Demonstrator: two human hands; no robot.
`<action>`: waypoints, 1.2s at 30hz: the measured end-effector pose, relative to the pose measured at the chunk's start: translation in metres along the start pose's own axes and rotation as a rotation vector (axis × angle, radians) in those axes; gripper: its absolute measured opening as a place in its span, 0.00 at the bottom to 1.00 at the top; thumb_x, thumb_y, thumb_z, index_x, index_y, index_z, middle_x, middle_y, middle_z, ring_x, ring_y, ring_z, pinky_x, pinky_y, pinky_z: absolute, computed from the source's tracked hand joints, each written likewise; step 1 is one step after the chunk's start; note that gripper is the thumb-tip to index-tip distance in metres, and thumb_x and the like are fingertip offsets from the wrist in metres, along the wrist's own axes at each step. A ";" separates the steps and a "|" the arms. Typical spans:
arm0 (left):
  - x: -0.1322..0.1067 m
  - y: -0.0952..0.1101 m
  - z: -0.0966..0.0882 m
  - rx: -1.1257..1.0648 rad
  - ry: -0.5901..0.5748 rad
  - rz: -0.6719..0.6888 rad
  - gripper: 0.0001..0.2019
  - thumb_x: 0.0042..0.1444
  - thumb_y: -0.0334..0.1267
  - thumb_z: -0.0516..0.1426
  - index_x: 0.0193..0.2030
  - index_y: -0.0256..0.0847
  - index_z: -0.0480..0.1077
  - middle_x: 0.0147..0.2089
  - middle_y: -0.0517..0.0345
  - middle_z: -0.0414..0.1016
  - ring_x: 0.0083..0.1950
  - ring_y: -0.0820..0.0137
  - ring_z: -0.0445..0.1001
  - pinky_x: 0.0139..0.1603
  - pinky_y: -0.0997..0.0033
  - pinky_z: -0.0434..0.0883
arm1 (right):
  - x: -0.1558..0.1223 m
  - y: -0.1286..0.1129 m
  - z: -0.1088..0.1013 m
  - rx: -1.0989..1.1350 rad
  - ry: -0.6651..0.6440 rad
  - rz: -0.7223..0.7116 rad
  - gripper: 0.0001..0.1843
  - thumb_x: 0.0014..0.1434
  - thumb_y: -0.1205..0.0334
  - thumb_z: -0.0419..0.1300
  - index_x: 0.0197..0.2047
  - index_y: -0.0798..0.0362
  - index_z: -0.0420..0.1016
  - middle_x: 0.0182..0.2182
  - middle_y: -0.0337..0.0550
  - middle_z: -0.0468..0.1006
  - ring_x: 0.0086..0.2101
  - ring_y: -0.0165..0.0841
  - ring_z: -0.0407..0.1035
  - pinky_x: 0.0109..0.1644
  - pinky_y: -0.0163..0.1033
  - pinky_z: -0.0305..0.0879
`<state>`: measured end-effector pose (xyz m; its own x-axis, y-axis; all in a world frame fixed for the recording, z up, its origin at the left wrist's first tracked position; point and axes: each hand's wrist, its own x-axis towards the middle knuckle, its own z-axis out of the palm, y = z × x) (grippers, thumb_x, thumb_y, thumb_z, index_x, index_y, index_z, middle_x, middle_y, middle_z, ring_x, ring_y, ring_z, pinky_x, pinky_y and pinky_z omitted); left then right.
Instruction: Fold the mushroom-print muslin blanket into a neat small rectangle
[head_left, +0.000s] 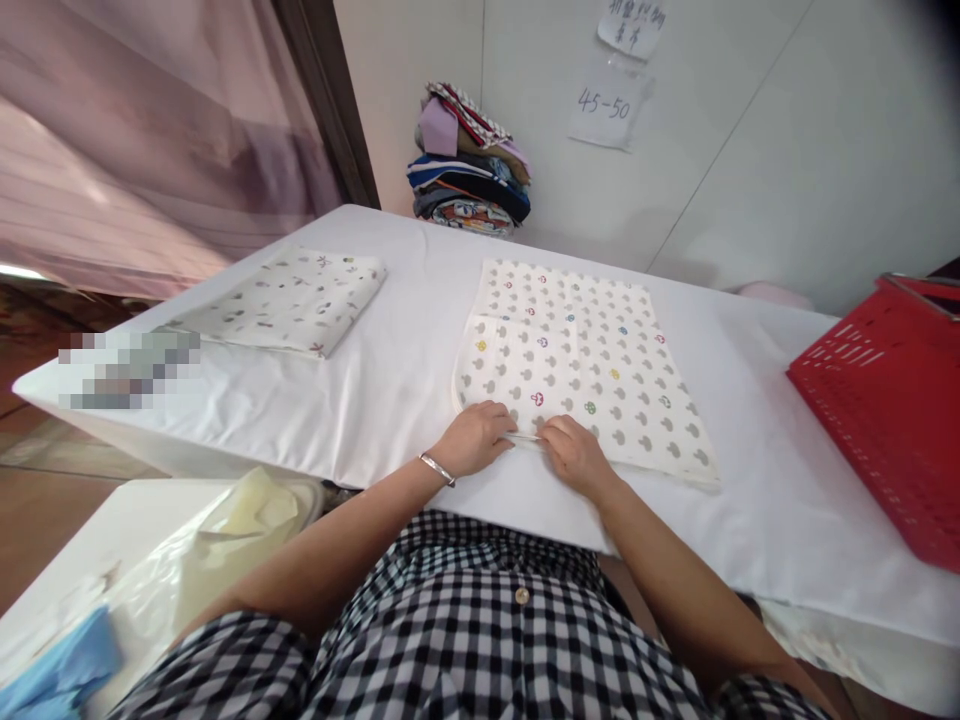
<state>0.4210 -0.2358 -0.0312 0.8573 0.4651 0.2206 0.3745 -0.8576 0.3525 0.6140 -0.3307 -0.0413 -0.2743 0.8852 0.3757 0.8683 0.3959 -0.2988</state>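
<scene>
A white cloth [555, 345] printed with grey and coloured mushrooms lies folded on the white-covered table [420, 330] in front of me. At its near edge, my left hand [480, 437] is closed, with the fingertips pinching the cloth's edge. Just right of it, my right hand [574, 452] also grips that edge, its fingers curled over the fabric. A short gap separates the two hands, and the folded hem shows between them. The undersides of the fingers are hidden.
Another folded cloth [307, 300] with small motifs lies on the left. A red plastic basket [885, 410] stands at right. Folded clothes [469, 185] are stacked against the wall at the back. Beside the table's front left is a white stool-like surface [142, 510] with plastic bags.
</scene>
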 end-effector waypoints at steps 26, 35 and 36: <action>-0.015 -0.001 0.008 0.073 0.073 0.098 0.07 0.59 0.38 0.53 0.36 0.37 0.68 0.37 0.55 0.69 0.39 0.68 0.65 0.42 0.66 0.63 | -0.004 -0.004 -0.001 0.004 -0.054 -0.090 0.14 0.65 0.64 0.44 0.37 0.55 0.69 0.33 0.47 0.70 0.36 0.35 0.62 0.39 0.41 0.61; -0.019 -0.001 0.005 0.093 0.106 0.146 0.11 0.62 0.39 0.49 0.36 0.38 0.69 0.35 0.55 0.69 0.38 0.69 0.65 0.42 0.67 0.63 | -0.005 -0.002 0.000 0.047 -0.040 -0.092 0.09 0.63 0.62 0.49 0.40 0.54 0.69 0.35 0.47 0.70 0.36 0.35 0.63 0.40 0.42 0.62; -0.020 -0.001 0.004 0.087 0.113 0.151 0.11 0.62 0.40 0.49 0.37 0.38 0.70 0.36 0.55 0.69 0.39 0.69 0.65 0.42 0.67 0.63 | -0.005 -0.002 0.000 0.049 -0.030 -0.096 0.09 0.63 0.62 0.49 0.41 0.54 0.69 0.35 0.47 0.71 0.36 0.35 0.63 0.40 0.42 0.62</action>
<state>0.4054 -0.2453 -0.0398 0.8627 0.3470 0.3679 0.2778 -0.9330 0.2287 0.6136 -0.3360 -0.0426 -0.3678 0.8495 0.3782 0.8165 0.4897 -0.3059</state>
